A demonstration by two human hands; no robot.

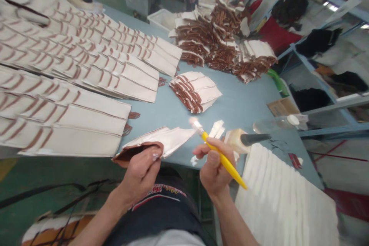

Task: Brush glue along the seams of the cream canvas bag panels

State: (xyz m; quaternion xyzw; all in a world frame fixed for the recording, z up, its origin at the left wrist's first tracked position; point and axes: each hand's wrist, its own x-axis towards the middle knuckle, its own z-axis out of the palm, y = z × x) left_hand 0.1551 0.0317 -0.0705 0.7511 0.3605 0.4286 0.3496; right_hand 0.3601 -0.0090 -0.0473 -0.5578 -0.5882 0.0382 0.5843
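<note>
My left hand [144,167] pinches the edge of a cream fabric piece [173,138] with a brown lining, which lies at the table's front edge with its mouth gaping. A yellow-handled brush [226,163] is gripped in my right hand [216,169], its pale bristles pointing up and away, apart from the fabric. Just right of that hand, a cream block-shaped container [235,140] lies with a dark brush handle [255,139] sticking out of it. White scraps [216,128] lie behind my right fingers. Farther back sits a small stack of cream and brown pieces [198,90].
Long overlapping rows of cream pieces [95,111] cover the table's left side. Piles of brown-edged pieces [213,34] stand at the back. At right are a clear bottle [273,123], a stack of white sheets [285,200] and metal shelving [323,73].
</note>
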